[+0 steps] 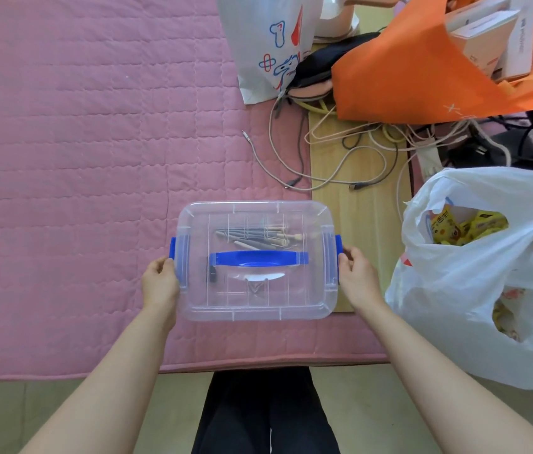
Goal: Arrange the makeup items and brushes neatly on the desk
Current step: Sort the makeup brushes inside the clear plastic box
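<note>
Fig.: view from above, lidded box at centre frame. We see a pink quilted mat filling the left and centre, w/ a clear storage box resting on it, lid on, blue carry handle across the top. Through the lid, a bundle of grey-handled makeup brushes lies in the upper half of the box; one small dark item sits at its left, too unclear to name. The left hand is curled round the box's left end at the blue left latch; the right hand has its fingers curled on the blue right latch.

Step in hand, as we judge it: unclipping the lid. Best done by lifting both latches outward together, keeping the box flat so the brushes don't slide, then raising the lid straight up.

Surroundings, lg. to sm.: orange bag w/ cartons, upper right; white plastic bag of yellow packets just beside the box's right end, likely to crowd the right hand; printed white bag, top centre; tangled cables above the box, limiting room to set the lid.
</note>
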A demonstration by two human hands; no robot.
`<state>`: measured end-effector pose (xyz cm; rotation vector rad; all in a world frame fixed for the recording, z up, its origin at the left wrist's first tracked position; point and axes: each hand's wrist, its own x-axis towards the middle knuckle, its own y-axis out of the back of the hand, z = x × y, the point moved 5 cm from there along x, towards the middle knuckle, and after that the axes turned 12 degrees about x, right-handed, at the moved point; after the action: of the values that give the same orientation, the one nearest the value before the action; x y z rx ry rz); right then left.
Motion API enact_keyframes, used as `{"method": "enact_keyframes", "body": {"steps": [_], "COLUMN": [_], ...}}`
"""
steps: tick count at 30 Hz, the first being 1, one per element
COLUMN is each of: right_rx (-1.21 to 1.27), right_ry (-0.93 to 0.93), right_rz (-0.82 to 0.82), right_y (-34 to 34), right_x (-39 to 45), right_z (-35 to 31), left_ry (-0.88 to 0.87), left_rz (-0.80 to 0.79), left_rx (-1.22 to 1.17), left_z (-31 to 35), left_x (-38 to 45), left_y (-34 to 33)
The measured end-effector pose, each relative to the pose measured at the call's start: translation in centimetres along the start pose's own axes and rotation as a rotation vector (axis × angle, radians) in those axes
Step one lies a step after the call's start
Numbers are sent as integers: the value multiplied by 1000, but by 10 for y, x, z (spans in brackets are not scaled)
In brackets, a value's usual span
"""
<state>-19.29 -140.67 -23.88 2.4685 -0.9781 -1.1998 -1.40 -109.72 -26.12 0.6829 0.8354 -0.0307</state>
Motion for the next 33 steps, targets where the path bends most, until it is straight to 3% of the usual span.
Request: {"method": "enact_keyframes", "body": {"steps": [3, 6, 9, 13, 17, 33], "right_rx": [-70, -227, -413, -536, -644, -648], "right_ry": [129, 372, 541, 624, 651, 717], "right_rz": [33, 38, -18, -127, -148, -20], "right_y": [3, -4, -21, -49, -69, -58], "right_x": [-7, -24, -39, -52, -59, -48], "right_z": [-22, -49, -65, -70, -67, -103], "left_ry": [-232, -594, -976, -1192, -1257, -1244], "left_rz": [138, 198, 122, -36, -41, -58], "left_rx": [167, 348, 562, 761, 842, 697], "left_z": [22, 47, 60, 60, 57, 96], "left_x": [-16, -44, -71, -90, -93, -94], "left_y": [8, 6, -14, -47, -61, -53]}}
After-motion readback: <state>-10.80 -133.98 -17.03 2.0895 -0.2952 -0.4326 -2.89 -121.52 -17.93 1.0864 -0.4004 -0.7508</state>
